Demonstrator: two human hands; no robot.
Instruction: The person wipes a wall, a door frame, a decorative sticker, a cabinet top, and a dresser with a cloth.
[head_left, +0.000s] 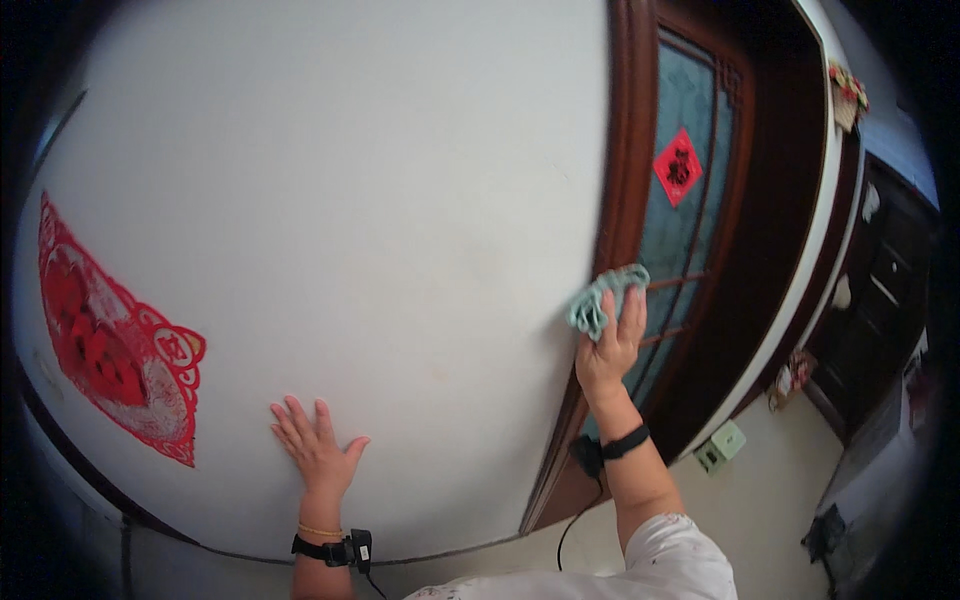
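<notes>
A bunched light green cloth (608, 298) is held under the fingers of my right hand (611, 345), against the brown wooden door frame (628, 150) where it meets the white wall (390, 195). My left hand (319, 450) rests palm-first on the lower wall with its fingers spread and nothing in it. Left of that hand, a red and white paper decoration (105, 352) is stuck to the wall. Black straps with small devices and cables circle both wrists.
Right of the frame stands a door with bluish glass panes (679, 90) and a red diamond-shaped paper (679, 168). A small green stool (720, 448) is on the pale floor (780, 480). A basket of artificial flowers (847, 97) hangs at the upper right, and a dark door (877, 277) lies beyond.
</notes>
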